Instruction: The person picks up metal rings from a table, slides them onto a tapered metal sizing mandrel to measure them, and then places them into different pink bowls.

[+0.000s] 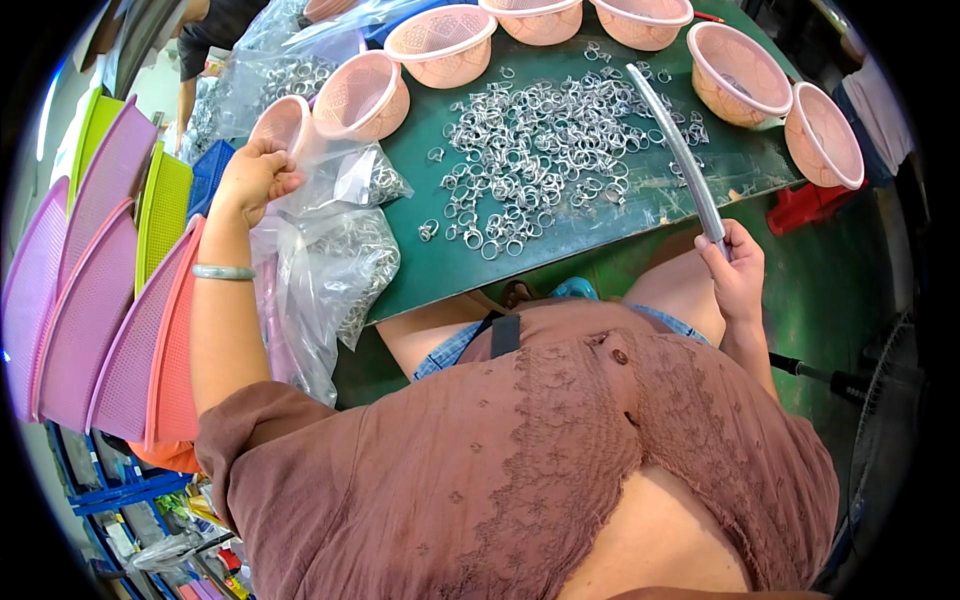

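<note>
My right hand (735, 265) is closed around the thick end of a grey metal ring mandrel (677, 145). The tapered rod points up and away over the right part of the table. At the far left, my left hand (258, 180) is closed, fingers curled, at the near edge of a small pink basket (282, 122). Whatever its fingertips hold is too small to make out. Between my hands a broad pile of silver rings (540, 140) lies loose on the green table (440, 270). Several pink plastic baskets, such as a round one (440, 48), stand in an arc behind the pile.
Clear plastic bags of rings (350, 260) lie at the table's left edge, below my left hand. Purple, green and red baskets (85, 300) are stacked at the left. A red stool (805, 208) stands beyond the right edge. Another person's arm (187, 100) shows at the far left.
</note>
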